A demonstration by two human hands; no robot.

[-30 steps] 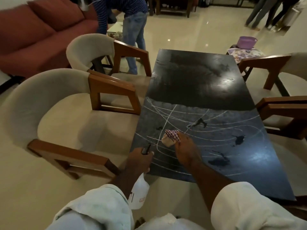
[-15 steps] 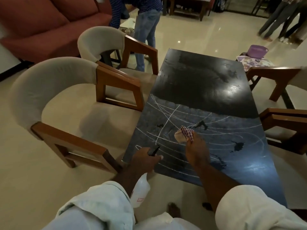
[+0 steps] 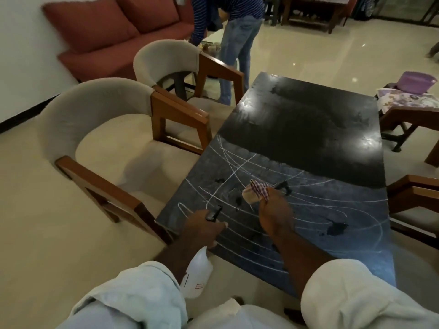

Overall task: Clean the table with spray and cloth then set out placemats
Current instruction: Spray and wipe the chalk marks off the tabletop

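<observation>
A long black table [image 3: 308, 119] runs away from me; its near half is covered in white chalk-like lines and dark wet patches. My right hand [image 3: 275, 214] grips a bunched checked cloth [image 3: 257, 191] and holds it against the tabletop among the lines. My left hand [image 3: 202, 226] holds a white spray bottle [image 3: 196, 274] by its black trigger head at the table's near left corner, the bottle body hanging below the edge. No placemats are in view.
Two beige chairs with wooden arms [image 3: 102, 129] stand along the table's left side, wooden chair arms [image 3: 413, 193] on the right. A purple basin [image 3: 417, 79] sits on a patterned cloth far right. A person [image 3: 235, 27] bends near a red sofa [image 3: 114, 32].
My right hand with the cloth has slid a little farther up and right across the chalk lines. My view has swung left and nearer. The left hand keeps the bottle at the corner.
</observation>
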